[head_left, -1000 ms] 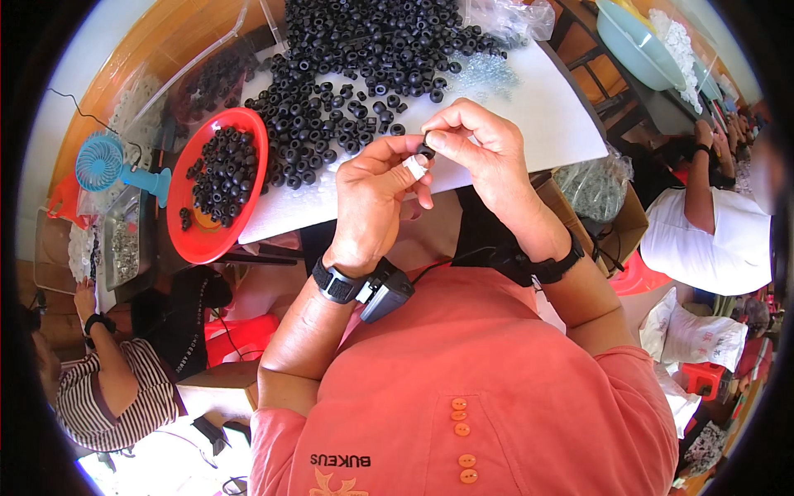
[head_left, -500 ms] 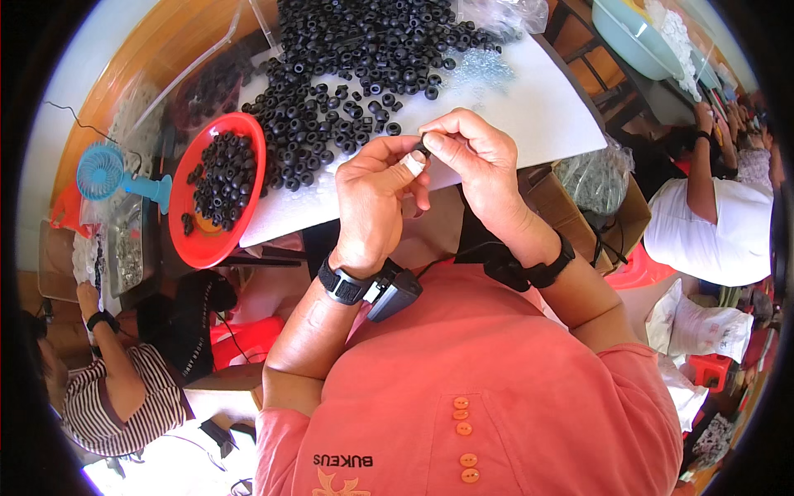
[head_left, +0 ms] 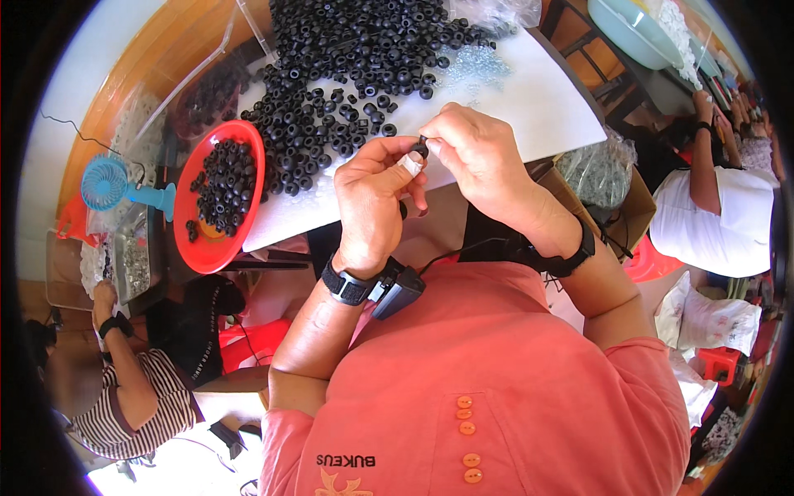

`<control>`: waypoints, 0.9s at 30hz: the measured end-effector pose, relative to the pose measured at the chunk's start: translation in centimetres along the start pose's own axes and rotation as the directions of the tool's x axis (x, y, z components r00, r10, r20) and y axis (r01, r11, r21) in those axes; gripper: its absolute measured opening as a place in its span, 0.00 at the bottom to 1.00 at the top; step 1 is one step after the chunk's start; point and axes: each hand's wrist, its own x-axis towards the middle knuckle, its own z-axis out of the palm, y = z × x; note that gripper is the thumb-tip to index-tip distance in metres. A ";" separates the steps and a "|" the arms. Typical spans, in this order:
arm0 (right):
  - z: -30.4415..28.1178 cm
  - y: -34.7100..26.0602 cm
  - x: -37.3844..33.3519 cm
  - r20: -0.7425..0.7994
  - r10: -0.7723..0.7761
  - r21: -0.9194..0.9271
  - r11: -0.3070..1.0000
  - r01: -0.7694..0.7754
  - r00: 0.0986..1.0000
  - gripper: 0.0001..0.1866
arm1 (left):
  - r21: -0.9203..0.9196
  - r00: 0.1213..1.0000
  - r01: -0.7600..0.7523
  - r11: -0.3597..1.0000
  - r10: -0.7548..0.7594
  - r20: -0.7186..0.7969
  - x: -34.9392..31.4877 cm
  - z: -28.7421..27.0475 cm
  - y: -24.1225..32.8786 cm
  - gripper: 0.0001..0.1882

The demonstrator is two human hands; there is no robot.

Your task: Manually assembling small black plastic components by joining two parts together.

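Over the near edge of the white tabletop, my left hand (head_left: 370, 194) pinches a small round black plastic piece (head_left: 420, 150) between thumb and forefinger. White tape wraps that thumb. My right hand (head_left: 484, 161) is closed at the top of the same piece, its thumb and forefinger pinched on a tiny dark bit that is mostly hidden. A dark spot shows below my left fingers, too covered to name. Beyond both hands spreads a large heap of black pieces (head_left: 364, 58), round with holes. To my left, a red plate (head_left: 258, 178) carries more of them.
Tiny clear bits (head_left: 473, 68) lie right of the heap. A blue fan (head_left: 105, 182) stands beyond the plate. Right of the table is a cardboard box (head_left: 633, 219) with a plastic bag (head_left: 602, 169). Co-workers sit at left, in a striped shirt (head_left: 157, 388), and at right, in white (head_left: 715, 219).
My right hand has turned slightly, and its wrist is lower and further right. Its fingertips now pinch a bit above the black piece, which shows more. My left hand keeps its pinch.
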 end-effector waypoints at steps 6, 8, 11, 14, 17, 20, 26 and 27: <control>0.4 -0.3 -0.1 0.021 -0.132 -0.242 0.961 0.134 0.991 0.10 | 0.022 1.000 -0.003 1.000 0.003 0.006 0.0 0.0 -0.2 0.09; 0.4 -0.1 -0.2 0.010 -0.147 -0.227 0.963 0.146 0.989 0.10 | 0.020 1.000 0.001 1.000 -0.001 0.004 0.1 0.1 -0.1 0.09; 0.1 -0.2 -0.3 0.029 -0.141 -0.163 0.976 0.144 0.990 0.11 | 0.012 1.000 0.016 1.000 -0.016 0.002 0.0 0.2 0.1 0.09; -0.2 -0.8 -0.3 0.043 -0.130 -0.135 0.982 0.134 0.991 0.12 | 0.012 1.000 0.019 1.000 -0.019 -0.021 0.0 0.5 0.2 0.07; 0.7 -1.0 -0.5 0.028 -0.086 -0.169 0.981 0.090 0.996 0.14 | -0.034 0.997 0.036 0.999 -0.039 -0.070 0.0 1.0 0.5 0.08; 1.7 -0.7 -0.9 -0.044 -0.052 -0.247 0.968 0.040 0.998 0.15 | -0.025 0.997 0.020 0.999 -0.022 -0.078 0.2 1.1 0.4 0.09; 1.4 0.8 -0.7 -0.112 -0.105 -0.272 0.960 0.071 0.988 0.16 | 0.034 0.995 0.098 0.995 -0.099 0.014 0.1 0.7 1.9 0.10; 1.0 1.0 -0.5 -0.080 -0.132 -0.233 0.966 0.110 0.988 0.16 | 0.118 0.992 0.114 0.986 -0.120 0.048 0.3 0.5 2.3 0.11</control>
